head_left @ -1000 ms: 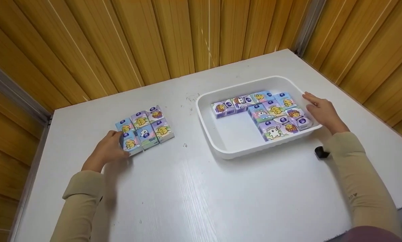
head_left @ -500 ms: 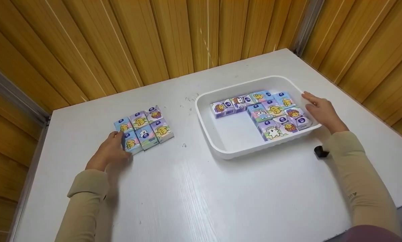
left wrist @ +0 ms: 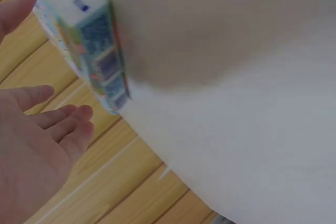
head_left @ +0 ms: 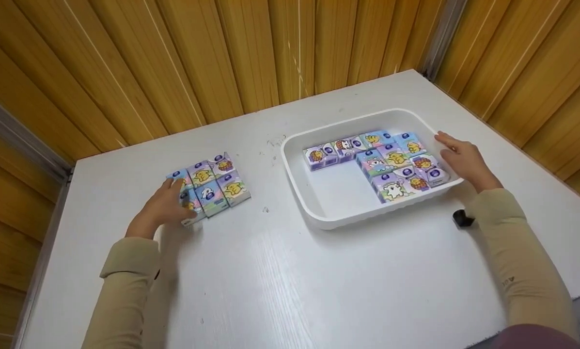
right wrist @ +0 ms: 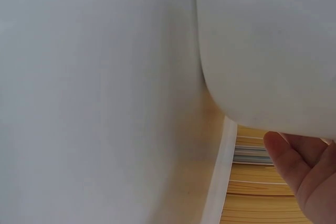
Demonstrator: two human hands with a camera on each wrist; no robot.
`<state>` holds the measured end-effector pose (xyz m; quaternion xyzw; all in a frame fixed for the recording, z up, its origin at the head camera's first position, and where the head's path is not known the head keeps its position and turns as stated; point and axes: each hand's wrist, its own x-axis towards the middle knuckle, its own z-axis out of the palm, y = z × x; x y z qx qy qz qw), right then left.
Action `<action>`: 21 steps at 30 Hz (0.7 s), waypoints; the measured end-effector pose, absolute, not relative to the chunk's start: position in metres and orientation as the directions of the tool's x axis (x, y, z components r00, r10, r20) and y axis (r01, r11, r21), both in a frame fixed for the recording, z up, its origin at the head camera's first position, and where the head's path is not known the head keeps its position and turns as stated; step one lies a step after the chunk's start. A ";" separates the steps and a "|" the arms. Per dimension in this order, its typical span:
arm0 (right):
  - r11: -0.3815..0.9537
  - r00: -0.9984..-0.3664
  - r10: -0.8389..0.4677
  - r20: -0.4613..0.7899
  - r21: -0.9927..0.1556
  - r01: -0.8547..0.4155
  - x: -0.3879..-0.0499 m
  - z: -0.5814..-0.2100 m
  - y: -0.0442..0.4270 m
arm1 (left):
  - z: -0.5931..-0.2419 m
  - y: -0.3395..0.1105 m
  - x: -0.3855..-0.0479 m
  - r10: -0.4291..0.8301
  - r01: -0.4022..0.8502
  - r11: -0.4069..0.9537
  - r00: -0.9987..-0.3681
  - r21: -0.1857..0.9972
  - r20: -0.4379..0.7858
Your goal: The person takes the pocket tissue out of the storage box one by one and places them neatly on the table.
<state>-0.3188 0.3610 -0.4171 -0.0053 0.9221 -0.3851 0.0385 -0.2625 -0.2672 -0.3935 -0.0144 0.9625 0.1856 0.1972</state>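
Several small cartoon-printed packs, which look like pocket tissues (head_left: 213,195), lie flat in two rows on the left of the table. My left hand (head_left: 163,206) is at the left end of this group, thumb and fingers spread over the nearest packs and partly hiding them. In the left wrist view, the fingers stand apart from a pack's (left wrist: 100,51) printed side. A white tray (head_left: 348,215) holds more such packs (head_left: 396,157) along its far side and right part. My right hand (head_left: 466,162) rests at the tray's right rim with fingers extended.
A small black object (head_left: 462,218) lies on the white table (head_left: 270,281) by the right forearm. Wood-patterned panels (head_left: 251,53) rise behind the table and along its right side. Bare tray floor shows at the tray's front left.
My left hand has shifted slightly right, further over the leftmost packs, and its fingers have spread. The right hand and the tray have stayed in place.
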 end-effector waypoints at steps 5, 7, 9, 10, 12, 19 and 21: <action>0.706 -0.998 -0.039 -0.039 -0.708 0.000 -0.318 -0.418 0.361 | -0.377 -0.231 -0.263 0.125 0.025 0.929 -0.961 0.370 -0.248; 0.709 -0.999 -0.038 -0.028 -0.706 -0.007 -0.318 -0.418 0.361 | -0.374 -0.214 -0.261 0.159 0.076 0.919 -0.969 0.386 -0.187; 0.710 -0.999 -0.035 -0.029 -0.704 -0.005 -0.318 -0.418 0.360 | -0.374 -0.198 -0.258 0.196 0.128 0.906 -0.971 0.404 -0.133; 0.709 -0.999 -0.034 -0.033 -0.705 -0.001 -0.318 -0.417 0.359 | -0.374 -0.190 -0.257 0.211 0.148 0.899 -0.971 0.412 -0.111; 0.710 -0.999 -0.032 -0.041 -0.704 0.006 -0.318 -0.417 0.359 | -0.376 -0.174 -0.254 0.235 0.178 0.884 -0.969 0.432 -0.082; 0.706 -0.998 -0.023 -0.052 -0.708 0.021 -0.319 -0.417 0.360 | -0.389 -0.130 -0.250 0.325 0.274 0.814 -0.946 0.512 -0.009; 0.706 -0.998 -0.024 -0.055 -0.707 0.022 -0.319 -0.417 0.360 | -0.393 -0.120 -0.250 0.345 0.294 0.799 -0.938 0.525 0.000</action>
